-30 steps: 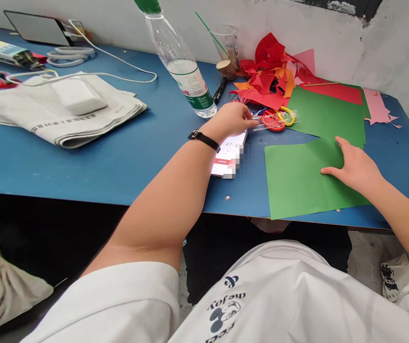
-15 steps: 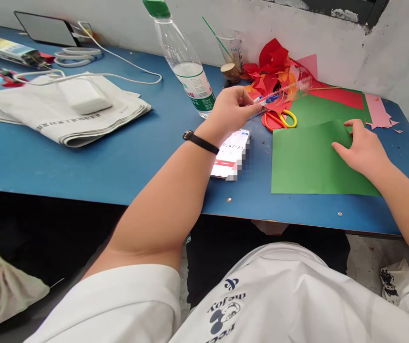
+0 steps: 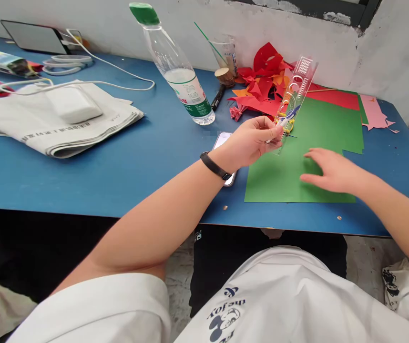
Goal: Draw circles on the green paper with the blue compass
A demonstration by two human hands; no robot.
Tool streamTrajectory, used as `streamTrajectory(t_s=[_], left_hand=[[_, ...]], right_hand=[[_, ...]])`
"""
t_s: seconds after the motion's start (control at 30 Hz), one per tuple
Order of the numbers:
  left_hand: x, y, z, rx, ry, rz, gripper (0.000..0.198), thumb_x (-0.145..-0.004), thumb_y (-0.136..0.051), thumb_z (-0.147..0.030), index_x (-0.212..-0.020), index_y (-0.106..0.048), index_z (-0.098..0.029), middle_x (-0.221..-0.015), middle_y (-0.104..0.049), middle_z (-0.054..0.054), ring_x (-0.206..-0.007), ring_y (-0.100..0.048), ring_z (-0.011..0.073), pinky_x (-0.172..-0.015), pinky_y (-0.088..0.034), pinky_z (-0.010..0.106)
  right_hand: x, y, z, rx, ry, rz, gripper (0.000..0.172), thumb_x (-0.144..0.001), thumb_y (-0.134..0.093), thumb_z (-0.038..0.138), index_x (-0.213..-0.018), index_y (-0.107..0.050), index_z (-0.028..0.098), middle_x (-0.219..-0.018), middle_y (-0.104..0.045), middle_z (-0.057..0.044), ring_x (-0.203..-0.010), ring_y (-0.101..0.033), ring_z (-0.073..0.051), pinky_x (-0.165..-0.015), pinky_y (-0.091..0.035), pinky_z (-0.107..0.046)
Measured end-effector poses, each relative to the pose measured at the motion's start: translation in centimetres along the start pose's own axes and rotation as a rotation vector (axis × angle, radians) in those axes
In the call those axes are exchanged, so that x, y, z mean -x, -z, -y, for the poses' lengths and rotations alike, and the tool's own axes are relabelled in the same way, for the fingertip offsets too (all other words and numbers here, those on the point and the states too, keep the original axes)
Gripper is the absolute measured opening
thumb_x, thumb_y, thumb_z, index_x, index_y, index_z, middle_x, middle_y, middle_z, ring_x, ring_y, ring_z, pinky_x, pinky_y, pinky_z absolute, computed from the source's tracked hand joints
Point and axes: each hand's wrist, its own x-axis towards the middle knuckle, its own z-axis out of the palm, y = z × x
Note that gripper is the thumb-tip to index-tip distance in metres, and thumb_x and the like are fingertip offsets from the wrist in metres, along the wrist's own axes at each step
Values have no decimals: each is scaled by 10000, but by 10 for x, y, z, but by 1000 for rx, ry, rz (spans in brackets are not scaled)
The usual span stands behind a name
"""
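Note:
My left hand (image 3: 258,138), with a black band on its wrist, pinches a clear plastic ruler (image 3: 299,85) and a white and blue pen (image 3: 290,116), raised over the left part of a green sheet (image 3: 269,183). Above the sheet's right part is my right hand (image 3: 328,169), fingers apart, holding nothing. Another green sheet (image 3: 333,124) lies behind. Yellow scissor handles (image 3: 289,126) show partly behind the ruler. Beneath my left wrist lies a phone (image 3: 222,139), mostly covered.
A water bottle (image 3: 190,95) stands behind my left forearm. Crumpled red and orange scraps (image 3: 265,76), a clear cup (image 3: 226,52) and a black marker (image 3: 218,97) are near the wall. Pink paper (image 3: 372,112) lies right; folded newspaper (image 3: 118,121) with a white box (image 3: 74,105) lies left.
My left hand has come nearer with the ruler, which now points up more steeply. My right hand has moved left over the green sheet, which has shifted left and now lies flatter.

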Motion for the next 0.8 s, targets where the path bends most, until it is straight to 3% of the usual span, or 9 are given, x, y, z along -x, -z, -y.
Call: streamTrajectory(t_s=[0.07,0.13,0.23,0.4,0.5,0.57,0.6,0.7,0.8], left_hand=[[0,-2,5,26,4,34,663,-822,-1276,-347,-841,-629,-202,-900,-757,-24,-830,-748,127,-908,-701,338],[0,-2,9,39,-2,55,667,-786,-1295,-348,-843,-647,-199,-905,-758,-25,-858,-759,130,-894,-704,318],[-1,-1,12,45,-24,68,689,-774,-1304,-385,-848,-644,-201,-919,-752,-27,-885,-762,130,-882,-710,303],[4,-2,14,29,-46,97,776,-691,-1334,-490,-860,-630,-208,-926,-735,-40,-892,-763,127,-883,-729,304],[11,-9,16,6,-36,133,828,-614,-1349,-552,-851,-629,-217,-883,-707,-57,-835,-761,129,-878,-749,330],[17,-16,18,-19,-17,170,828,-607,-1343,-580,-834,-632,-221,-852,-701,-53,-798,-764,137,-861,-742,340],[21,-19,19,-34,-6,191,823,-614,-1337,-592,-817,-631,-221,-836,-696,-47,-784,-765,143,-847,-731,341],[29,-27,22,-99,13,254,800,-659,-1310,-621,-738,-624,-217,-803,-701,-13,-761,-738,155,-760,-643,319],[32,-30,24,-195,10,320,716,-695,-1297,-601,-699,-700,-204,-790,-727,17,-749,-657,153,-692,-526,307]], right_hand=[[0,-16,20,-21,120,90,1129,-1072,-817,910,-1953,-631,229,-2138,-398,-211,-2022,-389,-529,-1663,-396,-765],[2,-28,31,-38,187,150,1245,-1059,-825,948,-2025,-531,219,-2180,-248,-214,-2073,-221,-550,-1683,-275,-830],[7,-33,30,-83,222,188,1300,-1058,-829,953,-2055,-474,198,-2175,-197,-240,-2074,-159,-573,-1668,-188,-898],[13,-30,10,-269,232,119,1239,-916,-991,927,-1900,-707,230,-2115,-414,-236,-2035,-319,-590,-1664,-199,-910],[7,-30,6,-460,165,-47,1088,-918,-934,1028,-1661,-851,238,-1883,-729,-266,-1819,-668,-555,-1590,-461,-854],[2,-31,7,-619,102,-182,1001,-1022,-760,1094,-1540,-848,241,-1594,-887,-243,-1498,-872,-441,-1389,-697,-722],[-1,-31,8,-699,81,-239,973,-1054,-690,1110,-1481,-837,248,-1457,-918,-208,-1334,-905,-376,-1261,-764,-637],[-6,-34,16,-903,83,-330,899,-998,-752,1136,-1221,-809,267,-1145,-892,-96,-996,-837,-244,-948,-765,-446],[-6,-37,26,-1042,110,-341,842,-878,-954,1077,-1032,-760,272,-969,-814,-31,-845,-719,-187,-795,-681,-373]])
